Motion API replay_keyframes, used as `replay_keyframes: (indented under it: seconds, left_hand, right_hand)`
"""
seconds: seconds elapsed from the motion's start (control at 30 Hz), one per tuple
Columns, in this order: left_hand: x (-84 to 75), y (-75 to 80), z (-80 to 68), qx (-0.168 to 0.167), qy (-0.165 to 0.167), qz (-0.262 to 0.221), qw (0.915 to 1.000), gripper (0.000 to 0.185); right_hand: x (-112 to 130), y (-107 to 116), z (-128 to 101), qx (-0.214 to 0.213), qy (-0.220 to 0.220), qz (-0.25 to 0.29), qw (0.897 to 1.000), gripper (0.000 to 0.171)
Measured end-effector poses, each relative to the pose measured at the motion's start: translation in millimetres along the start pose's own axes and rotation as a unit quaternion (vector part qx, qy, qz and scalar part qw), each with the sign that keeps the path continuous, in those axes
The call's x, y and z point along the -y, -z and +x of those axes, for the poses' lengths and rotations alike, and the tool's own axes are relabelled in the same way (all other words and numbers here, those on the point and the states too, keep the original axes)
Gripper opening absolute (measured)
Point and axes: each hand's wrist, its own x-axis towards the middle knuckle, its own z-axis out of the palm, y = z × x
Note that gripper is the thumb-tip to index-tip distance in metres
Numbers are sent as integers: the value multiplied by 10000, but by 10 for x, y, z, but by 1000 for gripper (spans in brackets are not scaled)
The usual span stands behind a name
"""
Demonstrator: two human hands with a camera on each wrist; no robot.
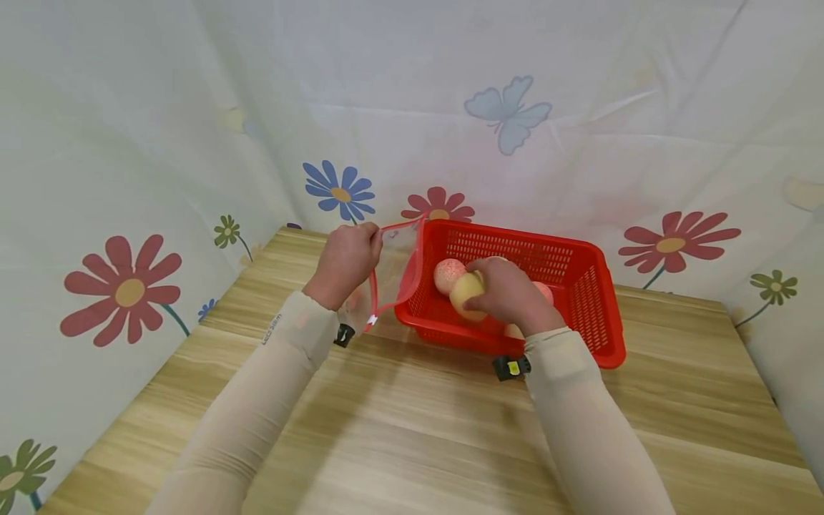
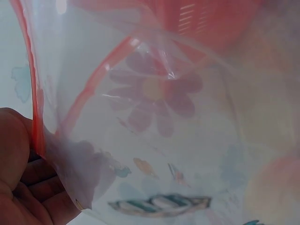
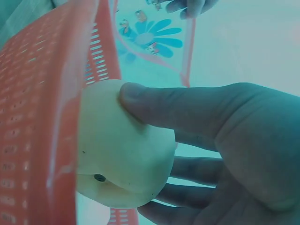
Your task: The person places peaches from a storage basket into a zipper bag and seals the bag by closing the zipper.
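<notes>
Two beige-sleeved forearms (image 1: 257, 400) reach forward from the near side of a red basket (image 1: 595, 304), the landmark here. At the basket's left part, the right hand (image 1: 511, 290) grips a pale yellow fruit (image 1: 466, 295), its thumb on one side and fingers curled round the other, parted only by the fruit's width. In the right wrist view, the basket's wall hides part of this fruit; whether it touches its neighbours cannot be told.

Just left of the basket, the left hand (image 1: 347, 259) pinches the red-trimmed edge of a clear bag (image 1: 395, 263), fingers bent behind the plastic. The bag's mouth gapes toward the basket, its trim overlapping the basket's left end.

Inside the basket, a speckled pink fruit (image 1: 448, 275) lies left of the held one; more fruit is partly hidden beneath the right hand. Under the basket is a wood-grain table (image 1: 399, 429); behind it, a flowered curtain (image 1: 386, 86).

As a judgement, the fruit's smooth, round skin could slip if the thumb loosens. The limp bag, gripped at one place, might sag shut, or its trim might snag on the basket's rim.
</notes>
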Motion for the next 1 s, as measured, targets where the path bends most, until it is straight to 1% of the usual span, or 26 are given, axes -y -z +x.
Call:
replay_keyframes:
  seconds: [0.1,0.23,0.37,0.5,0.67,0.9,1.0]
  left_hand:
    - [8,-10,9,17,10,38,10000,27]
    - [13,-18,16,56,44,34,10000,28]
    - [10,-19,14,59,61,14,10000,28]
    - [2,-20,14,55,72,14,10000,27]
    - [1,-21,9,23,32,5,10000,27]
    - [4,-24,5,32,13,-26,10000,27]
    - [2,-26,7,-6,-7,-8,10000,27]
  right_hand:
    - [53,33,-28,-137,53,-20,9999,71]
    - [126,66,-56,-361,230,-141,9990,69]
    - [183,81,-75,-525,293,-209,9980,71]
    - [245,94,-98,-632,287,-158,9975,74]
    - [312,84,-108,-805,354,-88,9961,75]
    - [385,47,-115,-1074,694,19,9918,70]
    - [413,23,-116,-1149,761,103,9904,69]
